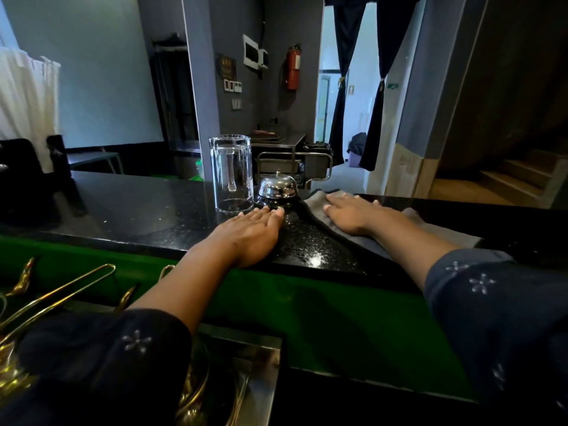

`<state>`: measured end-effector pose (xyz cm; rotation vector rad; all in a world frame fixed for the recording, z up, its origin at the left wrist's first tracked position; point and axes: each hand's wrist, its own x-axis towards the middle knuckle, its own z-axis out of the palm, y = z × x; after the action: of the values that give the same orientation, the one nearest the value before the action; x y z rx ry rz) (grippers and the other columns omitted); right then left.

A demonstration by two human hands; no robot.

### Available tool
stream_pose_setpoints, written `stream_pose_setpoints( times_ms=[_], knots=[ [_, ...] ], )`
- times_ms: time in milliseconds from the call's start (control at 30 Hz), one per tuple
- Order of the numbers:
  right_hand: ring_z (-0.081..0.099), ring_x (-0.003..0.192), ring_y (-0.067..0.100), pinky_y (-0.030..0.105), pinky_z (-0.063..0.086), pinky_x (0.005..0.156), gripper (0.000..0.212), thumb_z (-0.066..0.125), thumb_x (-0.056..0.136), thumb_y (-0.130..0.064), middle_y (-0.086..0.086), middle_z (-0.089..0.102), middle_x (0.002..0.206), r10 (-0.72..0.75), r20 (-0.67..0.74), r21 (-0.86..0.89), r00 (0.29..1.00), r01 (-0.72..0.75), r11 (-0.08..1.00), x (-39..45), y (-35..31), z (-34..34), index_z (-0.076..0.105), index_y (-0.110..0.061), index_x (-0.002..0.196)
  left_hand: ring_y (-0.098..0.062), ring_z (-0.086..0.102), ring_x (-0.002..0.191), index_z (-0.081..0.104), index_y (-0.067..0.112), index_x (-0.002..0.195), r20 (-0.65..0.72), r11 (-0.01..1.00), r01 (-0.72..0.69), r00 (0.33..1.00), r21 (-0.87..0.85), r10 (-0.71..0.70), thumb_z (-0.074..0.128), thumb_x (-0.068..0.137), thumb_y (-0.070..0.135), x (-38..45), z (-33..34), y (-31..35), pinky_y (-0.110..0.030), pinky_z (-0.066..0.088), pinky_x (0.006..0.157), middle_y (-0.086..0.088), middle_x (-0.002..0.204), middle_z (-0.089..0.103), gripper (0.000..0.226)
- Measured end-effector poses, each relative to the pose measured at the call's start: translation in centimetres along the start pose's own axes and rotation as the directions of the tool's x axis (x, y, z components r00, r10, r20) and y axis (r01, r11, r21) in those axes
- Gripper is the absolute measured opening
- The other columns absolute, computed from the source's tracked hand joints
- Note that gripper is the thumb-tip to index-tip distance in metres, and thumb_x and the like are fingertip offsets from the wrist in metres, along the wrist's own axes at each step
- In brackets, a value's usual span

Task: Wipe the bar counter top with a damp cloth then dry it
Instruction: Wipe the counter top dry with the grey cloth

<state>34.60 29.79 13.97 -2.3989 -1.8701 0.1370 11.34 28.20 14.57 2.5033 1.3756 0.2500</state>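
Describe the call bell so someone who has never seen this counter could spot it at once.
On the black counter, look just beyond the left hand, between the upturned glass mug and the grey cloth under the right hand. The bell is the only shiny metal dome, with a small knob on top.

The bar counter top (147,204) is glossy black stone with pale speckles that catch the light. The grey cloth (353,238) looks soft and matt. The upturned mug (231,173) is clear, smooth glass. The call bell (277,186) has a mirror-polished metal dome. Below the counter, gold-coloured metal tongs (61,290) shine brightly. The sleeves (498,305) are matt dark fabric with pale flower prints.
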Motion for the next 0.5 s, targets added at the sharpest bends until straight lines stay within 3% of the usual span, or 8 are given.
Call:
stream_pose_setpoints(
  times_ms=[267, 400, 500],
  knots=[
    [-0.002, 0.151, 0.029, 0.058, -0.004, 0.118, 0.06, 0.015, 0.101, -0.05, 0.006, 0.001, 0.165, -0.076, 0.005, 0.013, 0.997, 0.076, 0.997, -8.6, -8.3, 1.1, 0.006, -0.029, 0.157, -0.022, 0.013, 0.147, 0.012, 0.038, 0.151, -0.028, 0.997, 0.044, 0.999, -0.059, -0.046, -0.006, 0.086, 0.07, -0.6, -0.3, 0.3, -0.042, 0.01, 0.118, -0.005, 0.159, 0.018, 0.075],
    [0.002, 0.151, 0.028, 0.058, -0.002, 0.117, 0.06, 0.015, 0.101, -0.056, 0.001, 0.002, 0.165, -0.098, 0.009, 0.007, 0.995, 0.098, 0.995, -8.2, -5.2, 0.9, 0.009, -0.035, 0.156, -0.017, 0.008, 0.147, 0.009, 0.036, 0.152, -0.026, 0.997, 0.017, 0.999, -0.08, -0.019, -0.005, 0.086, 0.07, -1.0, -0.4, 0.4, -0.037, 0.004, 0.117, -0.002, 0.16, 0.013, 0.075],
    [0.009, 0.15, 0.03, 0.06, 0.003, 0.115, 0.059, 0.016, 0.101, -0.057, 0.001, 0.007, 0.165, 0.062, -0.039, -0.002, 0.997, -0.062, 0.998, -8.0, 1.8, 0.0, 0.013, -0.035, 0.156, -0.01, 0.006, 0.147, 0.007, 0.029, 0.153, -0.01, 0.998, -0.016, 1.0, -0.063, 0.015, -0.007, 0.083, 0.073, -1.0, -0.3, 0.1, -0.033, 0.002, 0.115, 0.001, 0.16, 0.01, 0.084]
  ],
)
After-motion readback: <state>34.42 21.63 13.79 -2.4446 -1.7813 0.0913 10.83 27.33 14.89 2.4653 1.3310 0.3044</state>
